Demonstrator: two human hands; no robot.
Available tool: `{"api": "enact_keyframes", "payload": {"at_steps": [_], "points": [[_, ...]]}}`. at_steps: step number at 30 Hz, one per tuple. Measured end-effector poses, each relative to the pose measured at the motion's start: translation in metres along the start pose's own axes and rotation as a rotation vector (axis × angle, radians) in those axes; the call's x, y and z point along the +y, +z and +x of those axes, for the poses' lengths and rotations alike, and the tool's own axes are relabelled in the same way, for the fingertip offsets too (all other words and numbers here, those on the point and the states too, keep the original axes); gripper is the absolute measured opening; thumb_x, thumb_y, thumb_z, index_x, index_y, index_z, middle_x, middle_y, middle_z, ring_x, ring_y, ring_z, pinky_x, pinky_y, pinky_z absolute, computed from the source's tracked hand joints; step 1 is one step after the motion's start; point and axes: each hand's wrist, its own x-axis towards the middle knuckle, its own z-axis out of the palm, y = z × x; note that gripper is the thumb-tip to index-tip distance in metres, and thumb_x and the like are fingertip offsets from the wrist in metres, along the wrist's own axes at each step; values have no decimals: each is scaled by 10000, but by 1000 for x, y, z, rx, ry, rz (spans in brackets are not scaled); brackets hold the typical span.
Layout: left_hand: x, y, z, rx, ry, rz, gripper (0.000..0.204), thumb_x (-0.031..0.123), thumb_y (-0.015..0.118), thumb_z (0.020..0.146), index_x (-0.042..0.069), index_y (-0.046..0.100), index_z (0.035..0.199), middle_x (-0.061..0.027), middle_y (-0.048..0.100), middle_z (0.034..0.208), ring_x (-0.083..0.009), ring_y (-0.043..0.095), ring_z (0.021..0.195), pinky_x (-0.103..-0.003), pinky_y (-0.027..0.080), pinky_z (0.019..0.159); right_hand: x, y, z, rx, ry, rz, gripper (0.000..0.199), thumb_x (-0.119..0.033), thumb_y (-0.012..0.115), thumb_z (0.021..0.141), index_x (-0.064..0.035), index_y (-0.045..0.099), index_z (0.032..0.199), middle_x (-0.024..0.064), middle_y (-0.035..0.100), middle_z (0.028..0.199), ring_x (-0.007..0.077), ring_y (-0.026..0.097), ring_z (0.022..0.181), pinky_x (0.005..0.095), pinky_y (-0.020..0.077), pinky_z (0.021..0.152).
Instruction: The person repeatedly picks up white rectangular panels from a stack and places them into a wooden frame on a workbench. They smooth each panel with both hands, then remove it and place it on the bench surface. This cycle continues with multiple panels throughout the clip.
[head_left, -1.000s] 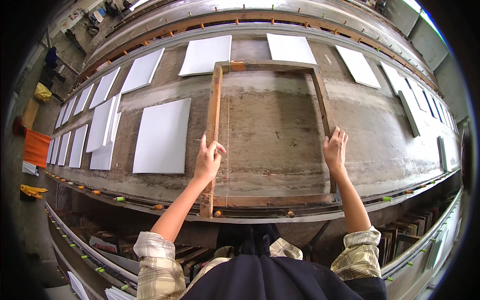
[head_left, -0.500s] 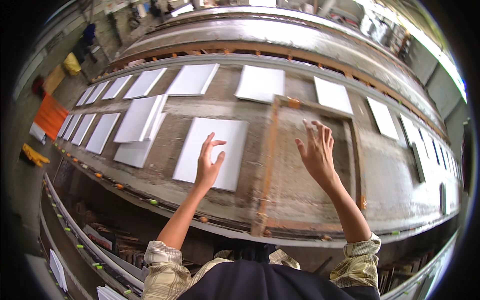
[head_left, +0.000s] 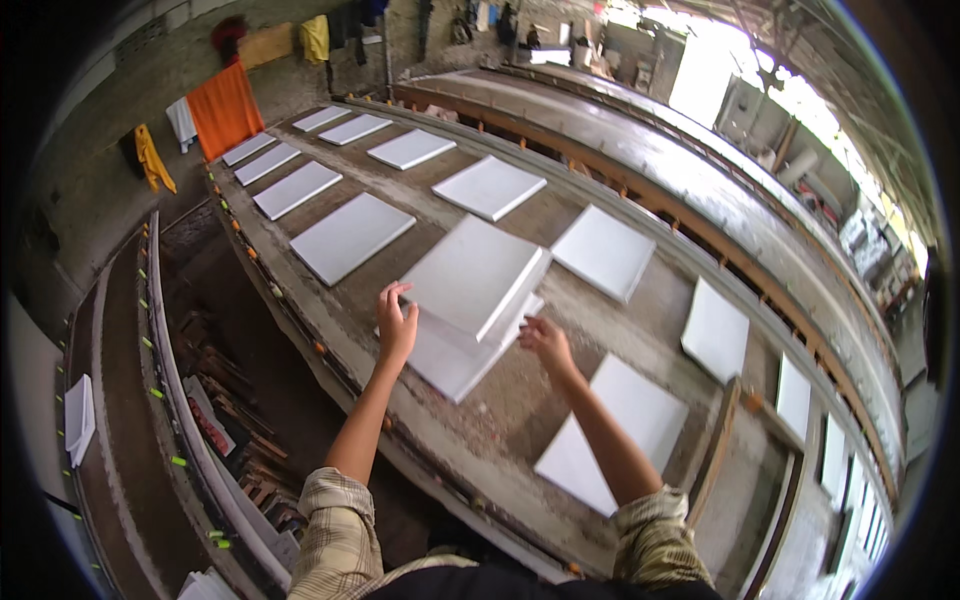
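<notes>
Your left hand point(head_left: 396, 325) has an open grip, fingers curled loosely against the near left edge of the stack of white sheets point(head_left: 470, 300) in the middle of the frame; the thumb sits beside the corner of the top sheet. Your right hand point(head_left: 546, 343) is also open, fingers spread, touching the stack's lower right edge where the lower sheet sticks out. Neither grip is closed around anything.

The stack lies on the long grey desk point(head_left: 500, 410), its top sheet skewed over the one beneath. Other single white sheets lie in rows along the desk: one just below right of your right hand point(head_left: 615, 430), one to the upper left point(head_left: 352, 236), more running to the upper left of the frame and to the right edge.

A wooden frame point(head_left: 715, 460) lies on the desk at lower right. Below the desk's left edge runs a dark pit with stacked timber point(head_left: 225, 400). An orange cloth point(head_left: 226, 110) and yellow cloths hang at the upper left.
</notes>
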Motion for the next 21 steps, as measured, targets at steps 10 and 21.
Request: {"api": "enact_keyframes", "payload": {"at_steps": [10,21], "points": [[-78,13,37,-217,-186,-128,478,199,583,861,112,393,1291,-172,454,1254,-323,454,1120,-418,385,918,3,67,35,118,144,163,619,-127,589,846,-20,265,1362,221,426,1274,253,514,1075,328,455,863],[35,3,25,-115,-35,-321,503,219,673,806,138,485,1265,-54,370,925,-147,377,822,-314,401,753,-59,6,-16,207,93,95,810,41,668,756,-40,189,1405,255,440,1237,266,526,1076,334,478,878]]}}
